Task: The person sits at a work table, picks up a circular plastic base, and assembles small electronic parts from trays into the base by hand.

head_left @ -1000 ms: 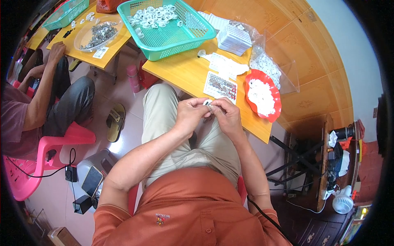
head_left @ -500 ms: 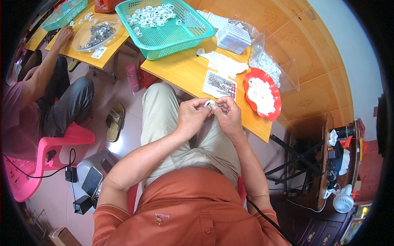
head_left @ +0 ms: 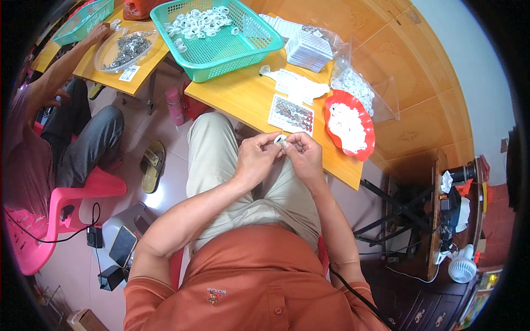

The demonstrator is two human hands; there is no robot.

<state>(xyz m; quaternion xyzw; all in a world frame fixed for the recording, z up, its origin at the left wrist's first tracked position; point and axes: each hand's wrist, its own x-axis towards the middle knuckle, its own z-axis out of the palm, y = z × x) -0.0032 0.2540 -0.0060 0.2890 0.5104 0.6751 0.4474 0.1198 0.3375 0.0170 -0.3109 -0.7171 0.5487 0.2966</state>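
Over my lap, just off the table's near edge, both hands meet at a small white ring-shaped part (head_left: 280, 139) with a dark opening. My left hand (head_left: 255, 160) pinches it between thumb and fingers. From the other side, my right hand (head_left: 304, 157) closes thumb and fingertips on its right edge; whether a second small piece sits there is hidden. Just beyond my hands lies a white card (head_left: 274, 122) set with rows of small grey and reddish pieces. Beside it, a red scalloped dish (head_left: 369, 144) holds a heap of small white pieces.
A green basket (head_left: 221, 73) holds white ring-shaped parts. Stacked white trays (head_left: 309, 51) and a clear bag of white parts (head_left: 353, 83) stand at the back. At left, a person (head_left: 38, 127) reaches past a clear tub of metal pieces (head_left: 128, 51) on another table.
The view has shifted slightly, so the table things sit a little further left. My hands stay together on the white part. The person at left has reached further out.
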